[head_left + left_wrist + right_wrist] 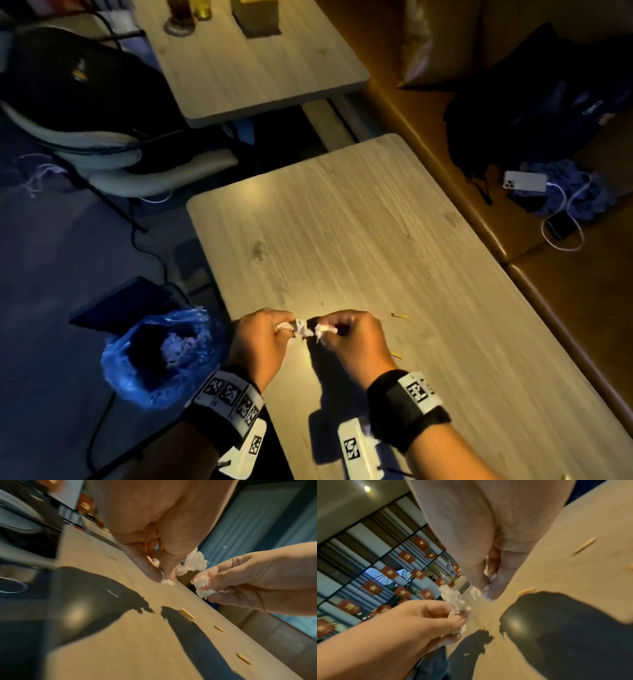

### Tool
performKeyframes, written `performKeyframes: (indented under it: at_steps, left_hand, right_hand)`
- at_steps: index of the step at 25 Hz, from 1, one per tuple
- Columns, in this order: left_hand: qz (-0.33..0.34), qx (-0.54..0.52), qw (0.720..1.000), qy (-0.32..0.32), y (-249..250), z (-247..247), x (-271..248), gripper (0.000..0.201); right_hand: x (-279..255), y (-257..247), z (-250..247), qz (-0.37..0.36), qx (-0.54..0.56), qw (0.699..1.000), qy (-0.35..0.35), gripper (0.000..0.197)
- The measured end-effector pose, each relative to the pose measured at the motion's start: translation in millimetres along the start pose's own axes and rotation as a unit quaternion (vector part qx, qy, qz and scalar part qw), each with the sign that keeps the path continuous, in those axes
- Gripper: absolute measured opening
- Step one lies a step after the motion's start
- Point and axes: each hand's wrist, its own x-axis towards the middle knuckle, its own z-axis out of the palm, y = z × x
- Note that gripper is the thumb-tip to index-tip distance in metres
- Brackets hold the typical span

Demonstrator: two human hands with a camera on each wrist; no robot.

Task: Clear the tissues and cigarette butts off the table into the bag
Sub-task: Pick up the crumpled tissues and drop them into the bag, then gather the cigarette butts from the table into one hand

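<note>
Head view: both hands pinch crumpled white tissue scraps over the surface's near-left edge, left hand nearer the blue plastic bag beside it, right hand farther.

Wood-grain table bears scattered cigarette butts; its far half bare.

Dim warm light, hard dark shadows on the table, motion blur, wide-angle bending at edges.
</note>
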Motion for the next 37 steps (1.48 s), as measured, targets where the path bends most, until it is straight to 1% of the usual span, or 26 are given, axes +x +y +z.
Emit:
performKeyframes:
  at_steps: [2,4,6,8,10,13,14,15,16,17,19,21,22,24,25,27,30,32,34,37]
  left_hand:
    - [-0.019,-0.023,0.999,0.04,-31,-34,-11,0.019]
    - [-0.054,-0.008,0.997,0.063,-78,-70,-16,0.017]
    - [-0.127,-0.006,0.988,0.09,-131,-100,-19,0.014]
    - [-0.192,-0.02,0.976,0.104,-181,-122,-17,0.013]
    - [-0.225,-0.015,0.969,0.103,-219,-128,-13,0.015]
    - [-0.277,-0.03,0.957,0.076,-284,-120,2,0.025]
    - [-0.293,-0.036,0.953,0.068,-306,-114,10,0.023]
    - [-0.306,-0.043,0.949,0.057,-328,-107,18,0.017]
    - [-0.306,-0.046,0.95,0.048,-349,-99,25,0.009]
    - [-0.302,-0.046,0.951,0.046,-365,-91,32,0.007]
    - [-0.319,-0.041,0.946,0.039,-403,-71,43,0.017]
    - [-0.355,-0.052,0.934,0.002,-435,-47,50,0.029]
    - [-0.359,-0.061,0.931,-0.013,-446,-39,52,0.032]
    - [-0.333,-0.066,0.94,-0.031,-465,-26,53,0.035]
    - [-0.32,-0.066,0.944,-0.043,-469,-23,51,0.038]
    - [-0.32,-0.067,0.943,-0.057,-466,-25,46,0.041]
    - [-0.315,-0.054,0.946,-0.057,-444,-40,39,0.028]
    - [-0.287,-0.061,0.954,-0.057,-421,-56,33,0.03]
    - [-0.251,-0.076,0.963,-0.054,-397,-69,25,0.032]
    - [-0.247,-0.101,0.963,-0.021,-341,-94,10,0.032]
  right_hand:
    - [0,-21,51,-0.028,0.005,0.999,-0.025,0.029]
    - [3,-41,106,-0.037,0.014,0.998,-0.055,0.031]
    - [10,-60,158,-0.041,0.022,0.995,-0.09,0.03]
    - [23,-73,208,-0.05,0.019,0.993,-0.104,0.025]
    - [39,-74,249,-0.05,0.004,0.992,-0.117,0.024]
    - [75,-54,319,-0.025,-0.037,0.991,-0.128,0.024]
    - [88,-43,341,-0.012,-0.054,0.99,-0.133,0.023]
    - [101,-30,363,0.001,-0.07,0.987,-0.143,0.02]
    - [112,-17,382,0.014,-0.084,0.985,-0.152,0.019]
    - [122,-8,396,0.024,-0.094,0.983,-0.158,0.019]
    - [140,17,429,0.041,-0.118,0.98,-0.157,0.023]
    - [155,41,451,0.044,-0.146,0.975,-0.16,0.03]
    - [162,49,460,0.05,-0.157,0.971,-0.175,0.033]
    - [174,60,470,0.058,-0.177,0.958,-0.217,0.035]
    - [177,64,472,0.065,-0.181,0.953,-0.234,0.035]
    - [179,66,472,0.09,-0.174,0.947,-0.255,0.036]
    - [168,54,456,0.111,-0.166,0.946,-0.254,0.042]
    - [153,33,437,0.103,-0.152,0.949,-0.256,0.039]
    - [137,8,416,0.069,-0.143,0.95,-0.267,0.032]
    - [111,-33,364,0.019,-0.118,0.965,-0.235,0.025]
